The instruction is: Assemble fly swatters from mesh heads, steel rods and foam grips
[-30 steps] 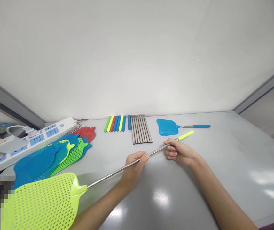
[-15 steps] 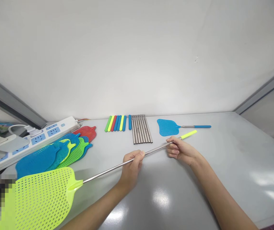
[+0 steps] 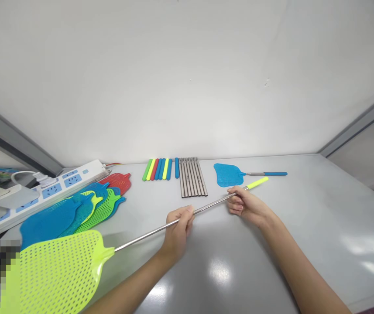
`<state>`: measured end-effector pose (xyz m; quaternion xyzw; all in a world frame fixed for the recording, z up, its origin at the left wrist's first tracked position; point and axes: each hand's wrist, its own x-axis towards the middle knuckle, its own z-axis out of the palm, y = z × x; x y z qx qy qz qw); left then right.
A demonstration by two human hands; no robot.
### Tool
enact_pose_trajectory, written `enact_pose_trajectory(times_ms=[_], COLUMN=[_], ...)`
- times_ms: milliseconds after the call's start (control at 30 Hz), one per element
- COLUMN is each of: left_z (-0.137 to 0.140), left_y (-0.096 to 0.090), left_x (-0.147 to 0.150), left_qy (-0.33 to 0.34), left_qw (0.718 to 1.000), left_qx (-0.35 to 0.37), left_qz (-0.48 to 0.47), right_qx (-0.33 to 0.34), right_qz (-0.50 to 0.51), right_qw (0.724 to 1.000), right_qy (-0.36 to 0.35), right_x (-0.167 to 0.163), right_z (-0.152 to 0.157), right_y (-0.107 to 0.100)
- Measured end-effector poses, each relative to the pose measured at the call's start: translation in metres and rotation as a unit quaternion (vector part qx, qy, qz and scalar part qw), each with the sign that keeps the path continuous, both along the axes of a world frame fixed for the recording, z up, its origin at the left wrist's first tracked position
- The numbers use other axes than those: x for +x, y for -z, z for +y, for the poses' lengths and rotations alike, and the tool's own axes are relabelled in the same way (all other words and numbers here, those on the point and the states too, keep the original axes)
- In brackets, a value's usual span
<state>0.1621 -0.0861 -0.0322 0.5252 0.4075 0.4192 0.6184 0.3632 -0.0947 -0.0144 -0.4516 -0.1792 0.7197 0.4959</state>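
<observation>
A yellow fly swatter (image 3: 59, 266) with a long extended metal rod and a yellow grip slants across the view, its perforated head at lower left. My left hand (image 3: 177, 229) is closed around the middle of the rod, thumb on top. Further up the rod, my right hand (image 3: 244, 204) pinches the metal just below the yellow grip (image 3: 258, 182). Behind my right hand lies a blue fly swatter (image 3: 229, 175) with a short rod and blue grip. Several bare metal rods (image 3: 193, 178) lie side by side beyond my hands.
Several coloured grips (image 3: 156, 169) lie in a row by the wall. At left, loose swatter heads (image 3: 52, 216) in blue, green, yellow and red overlap beside a white power strip (image 3: 72, 181) with a plugged-in adapter (image 3: 13, 196). The grey table (image 3: 320, 218) meets the white wall behind.
My left hand has shifted very slightly left along the rod. My right hand and the yellow swatter are almost unmoved.
</observation>
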Motion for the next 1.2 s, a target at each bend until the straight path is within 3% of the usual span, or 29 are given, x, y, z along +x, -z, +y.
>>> enact_pose_trajectory(times_ms=[333,667,967,1200], left_z=[0.008,0.009,0.008,0.006], left_y=[-0.003,-0.001,-0.002,0.0], left_x=[0.002,0.003,0.005,0.005], left_qy=[-0.082,-0.074,-0.051,-0.009], left_qw=[0.992,0.995,0.997,0.999], left_qx=[-0.003,0.011,0.04,0.038], left_qz=[-0.098,-0.073,-0.034,0.002], right_qx=[0.033,0.052,0.071,0.098], right_qz=[0.012,0.03,0.063,0.051], right_qw=[0.997,0.994,0.995,0.992], right_qy=[0.064,0.092,0.027,-0.053], right_x=[-0.016,-0.034,-0.051,-0.062], right_z=[0.0,-0.001,-0.007,-0.015], right_y=[-0.001,-0.002,0.006,0.001])
